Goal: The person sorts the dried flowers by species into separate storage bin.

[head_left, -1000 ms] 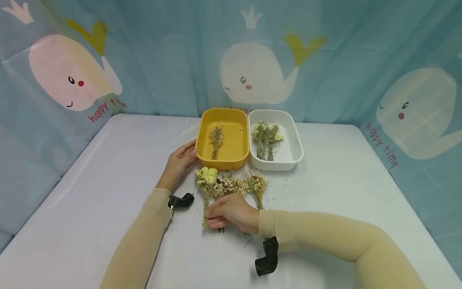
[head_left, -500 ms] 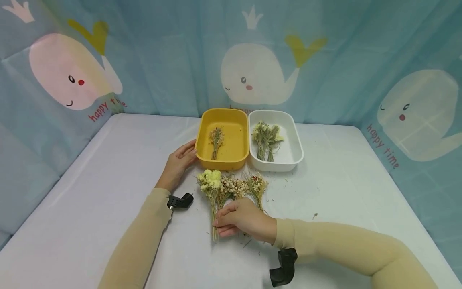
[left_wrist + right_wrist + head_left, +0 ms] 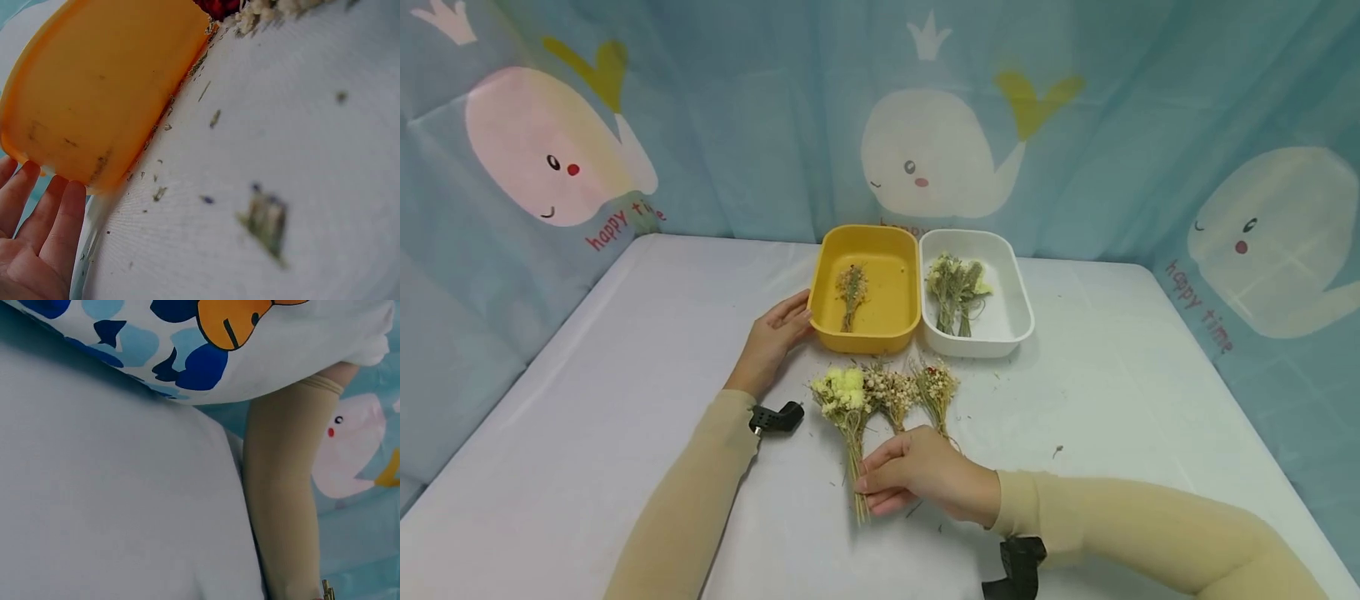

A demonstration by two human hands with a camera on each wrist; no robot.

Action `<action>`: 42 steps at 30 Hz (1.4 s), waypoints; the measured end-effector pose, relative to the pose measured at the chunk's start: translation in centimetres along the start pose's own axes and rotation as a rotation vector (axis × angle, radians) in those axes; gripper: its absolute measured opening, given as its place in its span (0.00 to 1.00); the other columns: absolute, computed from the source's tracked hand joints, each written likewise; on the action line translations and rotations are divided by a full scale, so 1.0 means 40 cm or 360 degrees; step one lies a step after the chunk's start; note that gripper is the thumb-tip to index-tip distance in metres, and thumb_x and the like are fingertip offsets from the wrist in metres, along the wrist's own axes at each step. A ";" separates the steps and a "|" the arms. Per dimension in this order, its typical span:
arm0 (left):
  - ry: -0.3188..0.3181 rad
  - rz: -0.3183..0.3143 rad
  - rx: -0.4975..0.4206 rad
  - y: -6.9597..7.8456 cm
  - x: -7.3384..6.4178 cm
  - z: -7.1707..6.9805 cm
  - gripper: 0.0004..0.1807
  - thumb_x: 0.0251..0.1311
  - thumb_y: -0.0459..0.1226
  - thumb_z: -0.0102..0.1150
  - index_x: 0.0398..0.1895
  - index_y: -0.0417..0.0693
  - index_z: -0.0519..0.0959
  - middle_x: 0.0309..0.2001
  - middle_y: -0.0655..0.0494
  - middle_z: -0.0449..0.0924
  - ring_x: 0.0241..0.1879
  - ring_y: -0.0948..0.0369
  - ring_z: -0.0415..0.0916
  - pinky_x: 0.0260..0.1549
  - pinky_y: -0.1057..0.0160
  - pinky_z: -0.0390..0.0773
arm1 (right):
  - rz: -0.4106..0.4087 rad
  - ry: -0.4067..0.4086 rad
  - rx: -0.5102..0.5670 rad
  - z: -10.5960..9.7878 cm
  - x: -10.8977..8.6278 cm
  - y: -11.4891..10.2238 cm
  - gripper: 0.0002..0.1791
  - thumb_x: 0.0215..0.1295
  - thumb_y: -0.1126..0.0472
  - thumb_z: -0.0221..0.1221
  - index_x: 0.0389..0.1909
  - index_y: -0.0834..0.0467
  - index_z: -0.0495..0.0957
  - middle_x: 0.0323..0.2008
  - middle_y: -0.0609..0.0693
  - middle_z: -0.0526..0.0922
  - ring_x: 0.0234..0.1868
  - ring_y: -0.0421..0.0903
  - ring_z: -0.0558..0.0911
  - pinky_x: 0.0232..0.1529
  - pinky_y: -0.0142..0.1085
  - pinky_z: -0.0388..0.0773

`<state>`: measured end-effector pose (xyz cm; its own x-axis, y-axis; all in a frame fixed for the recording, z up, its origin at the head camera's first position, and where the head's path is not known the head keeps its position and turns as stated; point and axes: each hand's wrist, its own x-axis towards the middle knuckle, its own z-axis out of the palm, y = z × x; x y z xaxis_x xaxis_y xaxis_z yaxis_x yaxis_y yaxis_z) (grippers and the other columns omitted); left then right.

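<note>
Nearest, in mid-tabletop [image 3: 1120, 367], the right hand [image 3: 921, 471] pinches the stems of the yellow bunch [image 3: 852, 421] between thumb and fingers, blooms toward the far edge. Whether the stem ends touch the tabletop I cannot tell. The right wrist view misses this grip, so only the head view shows it.

Just beyond lie the cream bunch [image 3: 893, 392] and, toward the tabletop's right edge from it, the red-flecked bunch [image 3: 937, 392]; the right hand hides their lower stems. Dry bits [image 3: 1057, 451] are scattered around.

Farther off, toward the left edge, the left hand [image 3: 767, 346] rests its extended, ungrasping fingertips against the wall of the yellow box [image 3: 865, 343]. This box and the white box [image 3: 973, 344] stand side by side near the far edge, about midway between its corners. The pink bunch [image 3: 852, 292] lies in the yellow box; the green bunches [image 3: 947, 287], at least two, fill the white box's left part.

I judge the work partly done: some bunches are boxed, while the held one and those on the tabletop remain outside.
</note>
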<state>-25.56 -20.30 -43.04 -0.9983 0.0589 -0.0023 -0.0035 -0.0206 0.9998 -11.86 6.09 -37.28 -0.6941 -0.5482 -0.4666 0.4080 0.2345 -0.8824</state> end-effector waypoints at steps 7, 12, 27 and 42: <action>-0.0015 0.0025 0.0028 0.000 0.002 -0.001 0.34 0.71 0.47 0.56 0.77 0.52 0.61 0.76 0.53 0.62 0.72 0.53 0.66 0.62 0.70 0.78 | -0.0106 0.0006 -0.0008 -0.024 -0.030 -0.028 0.14 0.60 0.68 0.66 0.44 0.72 0.83 0.33 0.57 0.90 0.27 0.39 0.87 0.36 0.35 0.90; -0.0025 0.0035 0.0010 -0.003 -0.001 -0.005 0.33 0.72 0.45 0.56 0.77 0.49 0.60 0.75 0.49 0.62 0.72 0.52 0.65 0.61 0.69 0.79 | -0.0197 0.0065 -0.0026 -0.060 -0.037 -0.063 0.16 0.62 0.66 0.65 0.46 0.74 0.81 0.32 0.54 0.89 0.29 0.39 0.87 0.38 0.35 0.90; 0.0003 0.0021 0.0032 0.001 -0.008 -0.006 0.33 0.72 0.45 0.55 0.77 0.49 0.60 0.75 0.51 0.63 0.73 0.54 0.65 0.61 0.71 0.78 | -0.0191 0.0178 0.0059 -0.173 -0.014 -0.109 0.18 0.67 0.68 0.59 0.54 0.76 0.75 0.33 0.48 0.88 0.30 0.36 0.86 0.38 0.28 0.88; -0.0006 0.0016 0.0077 -0.003 -0.008 -0.004 0.34 0.71 0.48 0.55 0.77 0.51 0.60 0.75 0.51 0.63 0.72 0.55 0.65 0.60 0.72 0.78 | -0.0200 0.0399 0.0172 -0.294 0.029 -0.136 0.06 0.68 0.68 0.60 0.43 0.64 0.82 0.32 0.47 0.88 0.32 0.38 0.88 0.43 0.30 0.88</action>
<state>-25.24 -20.46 -43.14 -0.9980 0.0629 0.0080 0.0097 0.0269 0.9996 -21.86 13.61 -33.73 -0.8624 -0.3491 -0.3667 0.3611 0.0834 -0.9288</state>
